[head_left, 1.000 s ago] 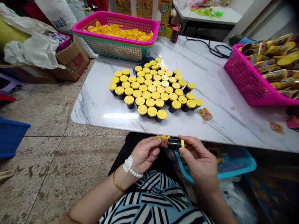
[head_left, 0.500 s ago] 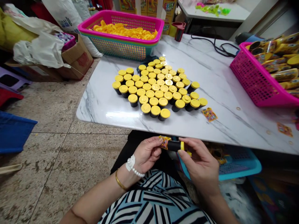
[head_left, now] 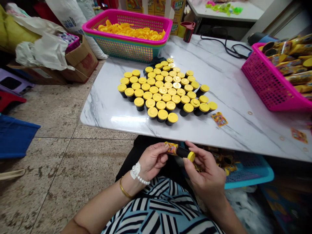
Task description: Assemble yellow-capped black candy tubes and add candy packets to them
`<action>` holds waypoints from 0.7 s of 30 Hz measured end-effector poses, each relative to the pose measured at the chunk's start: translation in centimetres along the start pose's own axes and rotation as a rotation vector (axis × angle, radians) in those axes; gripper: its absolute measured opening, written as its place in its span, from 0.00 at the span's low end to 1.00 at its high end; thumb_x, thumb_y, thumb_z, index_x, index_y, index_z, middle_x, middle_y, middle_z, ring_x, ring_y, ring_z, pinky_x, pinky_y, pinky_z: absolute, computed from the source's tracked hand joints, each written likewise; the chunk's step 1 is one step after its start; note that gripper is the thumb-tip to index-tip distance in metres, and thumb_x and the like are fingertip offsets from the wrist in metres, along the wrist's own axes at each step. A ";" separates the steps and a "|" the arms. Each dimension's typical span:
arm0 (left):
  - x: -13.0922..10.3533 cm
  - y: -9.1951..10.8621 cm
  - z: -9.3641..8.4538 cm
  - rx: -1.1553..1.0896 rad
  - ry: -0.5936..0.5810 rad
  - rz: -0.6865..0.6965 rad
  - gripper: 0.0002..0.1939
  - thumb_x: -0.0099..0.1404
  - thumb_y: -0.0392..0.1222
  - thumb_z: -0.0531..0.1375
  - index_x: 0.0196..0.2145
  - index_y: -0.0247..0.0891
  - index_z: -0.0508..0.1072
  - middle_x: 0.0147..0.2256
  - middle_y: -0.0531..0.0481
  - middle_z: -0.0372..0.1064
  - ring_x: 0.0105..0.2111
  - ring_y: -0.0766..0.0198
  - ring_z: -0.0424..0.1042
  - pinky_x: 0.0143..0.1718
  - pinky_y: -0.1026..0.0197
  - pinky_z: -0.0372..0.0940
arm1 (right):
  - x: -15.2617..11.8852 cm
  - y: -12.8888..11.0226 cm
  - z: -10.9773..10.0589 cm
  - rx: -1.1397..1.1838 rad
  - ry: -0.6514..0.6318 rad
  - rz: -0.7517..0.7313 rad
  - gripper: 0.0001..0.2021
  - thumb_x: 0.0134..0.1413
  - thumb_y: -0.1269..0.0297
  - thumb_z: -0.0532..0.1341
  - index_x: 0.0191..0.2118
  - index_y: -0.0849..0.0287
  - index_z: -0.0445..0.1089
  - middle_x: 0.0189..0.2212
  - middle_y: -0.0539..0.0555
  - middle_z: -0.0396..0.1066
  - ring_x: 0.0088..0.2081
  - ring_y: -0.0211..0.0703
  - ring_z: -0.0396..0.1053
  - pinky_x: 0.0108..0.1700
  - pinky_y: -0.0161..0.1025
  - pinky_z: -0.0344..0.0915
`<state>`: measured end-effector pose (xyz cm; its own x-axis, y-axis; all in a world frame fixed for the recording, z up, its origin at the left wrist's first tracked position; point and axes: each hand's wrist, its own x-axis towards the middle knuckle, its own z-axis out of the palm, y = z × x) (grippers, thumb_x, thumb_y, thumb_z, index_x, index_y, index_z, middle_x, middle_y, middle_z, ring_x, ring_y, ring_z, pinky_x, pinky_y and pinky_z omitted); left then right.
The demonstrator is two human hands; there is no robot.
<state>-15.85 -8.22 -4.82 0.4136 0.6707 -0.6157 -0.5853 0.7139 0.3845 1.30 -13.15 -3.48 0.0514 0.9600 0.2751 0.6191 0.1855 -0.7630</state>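
My left hand [head_left: 154,159] pinches a small colourful printed label [head_left: 172,148] between thumb and finger, below the table's front edge. A black cylinder with a yellow cap [head_left: 183,152] meets the label's right side and tilts down to the right. The fingers and thumb of my right hand [head_left: 207,165] hold it at the capped end. On the table beyond stand several black containers with yellow lids [head_left: 161,105], grouped close together. Another printed label [head_left: 219,119] lies flat to the right of them.
A pink basket [head_left: 126,35] of yellow pieces sits at the table's back left. At the right stands a pink basket [head_left: 268,83] full of printed tubes. A blue basket [head_left: 253,172] is below the table edge. A black cable [head_left: 226,47] lies at the back.
The black cylinder's capped end has tilted downward, and my right hand has shifted slightly left. My left hand stays nearly in place with the label.
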 end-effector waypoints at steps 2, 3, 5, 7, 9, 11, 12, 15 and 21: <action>-0.1 0.1 -0.2 0.005 -0.005 -0.001 0.13 0.52 0.38 0.70 0.32 0.30 0.72 0.26 0.53 0.67 0.15 0.81 0.53 0.11 0.75 0.37 | 0.0 0.1 -0.2 -0.017 -0.031 -0.047 0.16 0.55 0.66 0.64 0.50 0.55 0.68 0.50 0.58 0.76 0.43 0.46 0.78 0.46 0.40 0.75; -0.1 0.1 -0.2 0.012 -0.009 0.000 0.13 0.52 0.38 0.70 0.32 0.30 0.72 0.25 0.53 0.66 0.14 0.81 0.52 0.12 0.74 0.37 | 0.0 0.0 -0.3 -0.015 -0.051 -0.051 0.16 0.55 0.66 0.64 0.50 0.55 0.68 0.48 0.57 0.77 0.44 0.46 0.78 0.47 0.41 0.75; -0.1 -0.1 -0.4 0.030 -0.018 -0.001 0.13 0.52 0.39 0.70 0.32 0.30 0.72 0.24 0.54 0.65 0.14 0.81 0.52 0.12 0.74 0.36 | 0.0 -0.1 -0.6 0.034 -0.061 0.004 0.16 0.55 0.65 0.64 0.50 0.55 0.70 0.47 0.56 0.77 0.44 0.47 0.77 0.49 0.42 0.75; 0.0 -0.3 -0.4 0.034 -0.023 0.006 0.13 0.53 0.39 0.70 0.32 0.30 0.72 0.24 0.54 0.65 0.14 0.81 0.53 0.12 0.74 0.37 | 0.0 -0.5 -0.8 0.162 -0.020 0.115 0.15 0.56 0.65 0.63 0.50 0.55 0.70 0.48 0.57 0.77 0.45 0.47 0.77 0.49 0.43 0.74; 0.1 -0.5 -0.3 0.022 -0.025 0.007 0.13 0.53 0.39 0.70 0.32 0.30 0.72 0.25 0.53 0.66 0.15 0.81 0.53 0.12 0.75 0.38 | 0.0 -0.9 -0.8 0.340 0.027 0.222 0.13 0.58 0.65 0.62 0.48 0.56 0.70 0.48 0.58 0.76 0.46 0.48 0.77 0.49 0.43 0.75; 0.1 -0.7 -0.2 0.005 -0.022 0.002 0.13 0.52 0.38 0.70 0.32 0.29 0.72 0.26 0.52 0.66 0.15 0.81 0.54 0.12 0.75 0.38 | 0.2 -1.1 -0.7 0.489 0.039 0.287 0.11 0.59 0.65 0.62 0.47 0.57 0.70 0.48 0.59 0.77 0.47 0.48 0.77 0.49 0.43 0.75; 0.1 -0.8 -0.2 -0.004 -0.023 -0.004 0.13 0.52 0.38 0.70 0.32 0.29 0.72 0.26 0.52 0.66 0.15 0.81 0.54 0.12 0.75 0.38 | 0.3 -1.2 -0.5 0.534 0.031 0.308 0.10 0.59 0.65 0.62 0.46 0.57 0.71 0.47 0.59 0.77 0.47 0.47 0.77 0.49 0.43 0.75; 0.1 -0.9 0.0 -0.044 -0.055 -0.031 0.12 0.53 0.37 0.69 0.33 0.29 0.72 0.27 0.53 0.66 0.15 0.81 0.53 0.12 0.76 0.39 | 0.5 -1.1 0.0 0.586 -0.010 0.360 0.10 0.59 0.63 0.63 0.46 0.58 0.71 0.46 0.60 0.77 0.45 0.47 0.77 0.48 0.42 0.75; 0.5 -1.4 -0.4 -0.107 -0.077 -0.080 0.12 0.52 0.37 0.70 0.30 0.30 0.71 0.25 0.54 0.65 0.14 0.81 0.51 0.12 0.75 0.39 | 0.2 -0.5 0.1 0.427 -0.011 0.344 0.09 0.58 0.63 0.63 0.45 0.57 0.70 0.40 0.57 0.78 0.37 0.42 0.78 0.40 0.36 0.75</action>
<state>-15.12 -9.01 -5.93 0.5116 0.6293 -0.5850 -0.6180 0.7426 0.2583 0.92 -13.06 -3.12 0.1848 0.9821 -0.0367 0.1953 -0.0733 -0.9780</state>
